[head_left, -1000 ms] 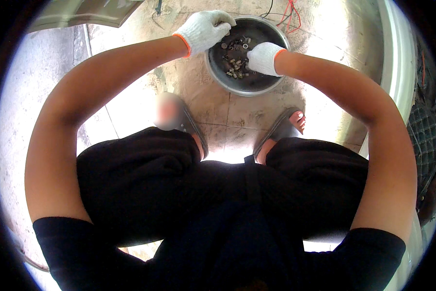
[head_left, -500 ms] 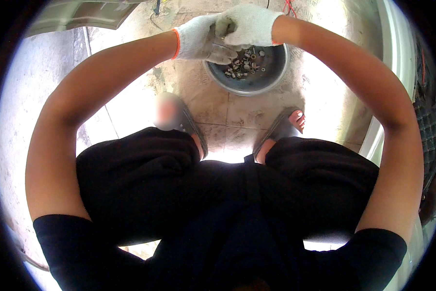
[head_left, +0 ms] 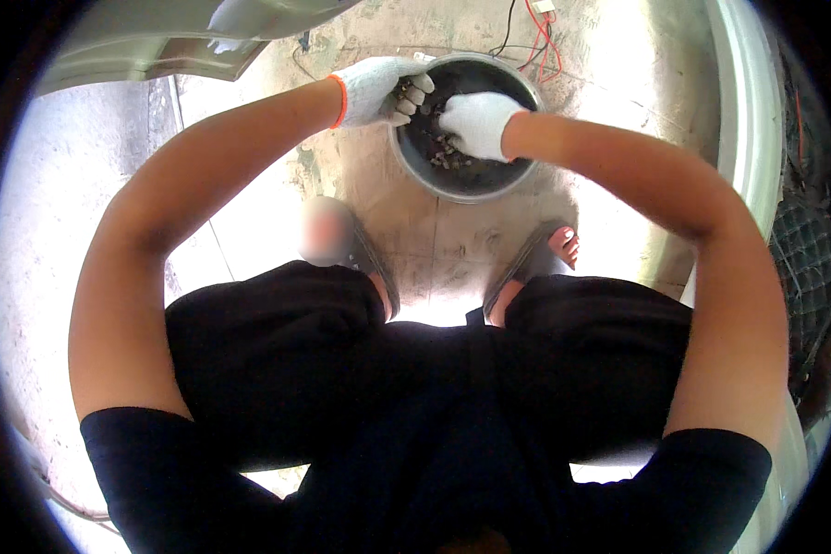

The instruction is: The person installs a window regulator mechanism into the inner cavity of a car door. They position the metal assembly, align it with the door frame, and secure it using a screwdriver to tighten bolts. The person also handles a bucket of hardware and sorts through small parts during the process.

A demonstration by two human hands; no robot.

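Note:
A round grey metal bowl (head_left: 467, 196) stands on the floor ahead of my feet. Small metal parts (head_left: 448, 155), like nuts and fittings, lie loose in its bottom. My left hand (head_left: 378, 90), in a white knit glove with an orange cuff, is cupped at the bowl's left rim. Its fingers curl over small dark metal bits in the palm, too small to name singly. Inside the bowl, my right hand (head_left: 482, 125), gloved the same way, points down among the parts. Its fingers are bunched, and the tips are hidden, so what they pinch does not show.
A pale panel (head_left: 184, 51) juts in at the upper left. Red and black wires (head_left: 546, 46) lie on the floor beyond the bowl. Along the right runs a white curved edge (head_left: 748, 120), with dark netting (head_left: 803, 277) past it. My sandalled feet (head_left: 535, 258) are nearer than the bowl.
My hands were together above the bowl's far left side and have parted. The right hand went down into the bowl; the left stays by the rim, its palm now showing.

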